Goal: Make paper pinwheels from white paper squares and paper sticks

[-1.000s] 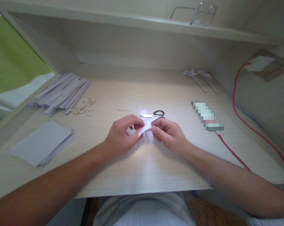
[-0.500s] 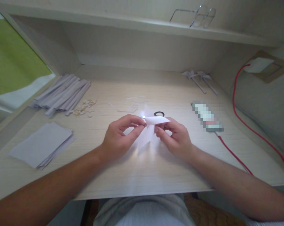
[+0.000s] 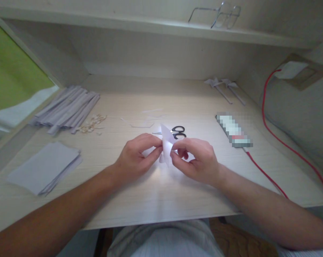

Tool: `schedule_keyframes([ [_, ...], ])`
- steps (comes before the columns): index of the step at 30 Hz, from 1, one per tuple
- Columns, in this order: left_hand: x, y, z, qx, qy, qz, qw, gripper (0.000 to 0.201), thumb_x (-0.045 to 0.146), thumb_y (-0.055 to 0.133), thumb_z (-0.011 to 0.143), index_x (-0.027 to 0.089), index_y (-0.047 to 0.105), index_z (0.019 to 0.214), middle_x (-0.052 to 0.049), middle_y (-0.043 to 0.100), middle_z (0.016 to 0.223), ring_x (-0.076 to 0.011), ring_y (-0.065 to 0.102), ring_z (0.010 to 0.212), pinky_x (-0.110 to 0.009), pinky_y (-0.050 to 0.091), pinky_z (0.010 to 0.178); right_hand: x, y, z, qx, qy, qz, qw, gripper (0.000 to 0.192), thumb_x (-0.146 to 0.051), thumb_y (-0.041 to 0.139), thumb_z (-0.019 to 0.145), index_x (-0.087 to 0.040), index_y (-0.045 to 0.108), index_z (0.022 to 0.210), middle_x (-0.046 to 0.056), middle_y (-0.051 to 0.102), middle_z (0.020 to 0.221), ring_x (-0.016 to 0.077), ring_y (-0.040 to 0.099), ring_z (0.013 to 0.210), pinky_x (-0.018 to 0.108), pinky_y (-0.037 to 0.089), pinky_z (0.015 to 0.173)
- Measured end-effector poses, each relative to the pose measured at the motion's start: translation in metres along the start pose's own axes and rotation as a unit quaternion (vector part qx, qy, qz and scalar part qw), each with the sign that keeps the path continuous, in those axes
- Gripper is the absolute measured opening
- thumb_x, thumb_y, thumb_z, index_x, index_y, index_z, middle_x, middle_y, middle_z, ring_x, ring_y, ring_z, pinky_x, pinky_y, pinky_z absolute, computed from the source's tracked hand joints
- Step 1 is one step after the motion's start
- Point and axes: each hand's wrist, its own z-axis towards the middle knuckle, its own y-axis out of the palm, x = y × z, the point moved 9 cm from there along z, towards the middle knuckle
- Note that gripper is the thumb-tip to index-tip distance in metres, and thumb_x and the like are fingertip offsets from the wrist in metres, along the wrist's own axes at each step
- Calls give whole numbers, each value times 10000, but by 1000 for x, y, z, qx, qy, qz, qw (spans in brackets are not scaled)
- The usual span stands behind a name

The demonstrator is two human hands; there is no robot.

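A small folded piece of white paper [image 3: 166, 142] is pinched between both hands just above the middle of the desk [image 3: 161, 192]. My left hand [image 3: 136, 159] grips its left side with thumb and fingers. My right hand [image 3: 195, 159] grips its right side, fingers curled. The paper stands nearly upright with a pointed tip upward. Black-handled scissors [image 3: 177, 130] lie on the desk just behind the paper, partly hidden by it.
A stack of flat white sheets [image 3: 45, 171] lies at the left. Rolled paper sticks [image 3: 66, 109] and small scraps [image 3: 93, 123] sit behind it. Two finished paper pieces [image 3: 225, 87] lie at the back right. A blurred device [image 3: 233, 130] with a red cable [image 3: 268, 175] lies right; glasses [image 3: 217, 16] rest on the shelf.
The paper has turned from lying sideways to standing upright between my fingers. Both hands have drawn closer together, and the scissors show more behind them.
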Motion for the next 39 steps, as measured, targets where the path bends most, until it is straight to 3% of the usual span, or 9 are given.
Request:
schedule_keyframes([
  [5,-12,-1,-1,11,-60,-72,996,113,186,674,925,209,779,959,-58,770,970,-186,696,890,-315,518,814,15,-12,-1,57,85,112,988,136,-209,720,840,-199,665,964,-22,581,715,128,522,603,283,435,579],
  [9,-15,1,-1,2,-76,-109,991,114,227,699,916,234,805,956,-73,772,1016,-206,700,895,-342,537,815,25,-25,0,105,115,140,978,116,-241,700,875,-217,694,987,21,604,865,178,571,801,345,474,752],
  [12,-12,6,-1,-21,-63,-126,990,129,229,712,908,257,817,979,-81,770,1053,-216,701,915,-352,549,820,27,-21,4,58,123,146,980,131,-280,735,878,-235,733,1000,55,674,1015,226,613,1005,400,475,921],
  [14,-11,10,-1,-36,-56,-135,989,142,222,712,909,261,819,993,-84,770,1044,-217,702,917,-353,552,821,27,-13,6,12,126,160,979,111,-302,756,871,-235,747,959,56,712,1014,236,628,1030,411,467,962],
  [20,-15,16,-3,-72,-67,-131,987,154,219,683,929,243,818,998,-94,754,999,-211,691,890,-333,534,772,34,9,0,-78,198,239,947,179,-355,719,899,-183,732,852,17,702,811,157,626,757,286,470,705],
  [30,-7,13,-2,-65,-38,-112,991,95,172,702,895,192,794,901,-94,719,902,-205,675,842,-322,524,748,49,26,-12,-87,305,334,888,297,-434,803,806,-152,712,783,-1,637,688,112,530,611,241,398,560],
  [39,-1,14,-1,-69,-19,-121,990,129,199,766,851,216,810,970,-91,723,899,-203,666,815,-318,520,722,52,30,-12,-72,322,342,880,319,-411,850,754,-155,660,747,-17,617,662,95,515,577,219,382,518],
])
